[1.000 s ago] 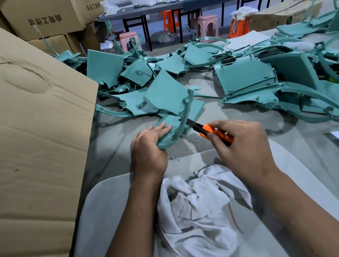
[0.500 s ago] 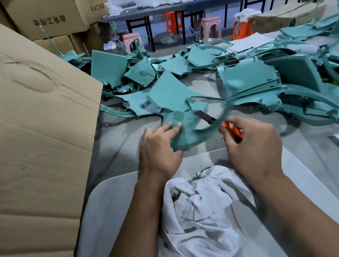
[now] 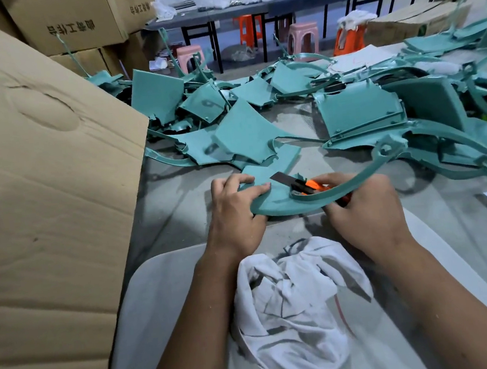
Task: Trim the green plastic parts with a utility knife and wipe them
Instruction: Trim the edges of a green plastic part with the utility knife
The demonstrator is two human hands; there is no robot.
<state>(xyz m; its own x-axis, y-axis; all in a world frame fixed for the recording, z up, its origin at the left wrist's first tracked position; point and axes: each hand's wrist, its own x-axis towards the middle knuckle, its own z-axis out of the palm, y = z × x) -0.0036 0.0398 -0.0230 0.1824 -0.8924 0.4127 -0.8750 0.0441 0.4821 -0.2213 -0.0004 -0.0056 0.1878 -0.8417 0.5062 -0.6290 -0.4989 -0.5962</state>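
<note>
Left hand [image 3: 233, 212] pinches the near end of the green plastic part [image 3: 279, 200], thumb beneath and fingers curled over its flat face. I see that face turned up and level now, where half a second ago the piece stood more on edge, and its long curved arm now sweeps right across my right hand [image 3: 366, 211] toward a round eyelet. My right hand is wrapped around the orange utility knife [image 3: 308, 186]; the dark blade lies over the part's far edge, pointing left, closer to the left fingers than before. The arm and my knuckles hide most of the handle, so I cannot make out whether the blade tip touches the plastic. Below the hands, a crumpled white rag [image 3: 295, 301] sits on a pale board [image 3: 164, 305] on the grey surface [image 3: 173, 209]. More green parts [image 3: 360, 113] lie heaped beyond, cut off at the right edge.
</note>
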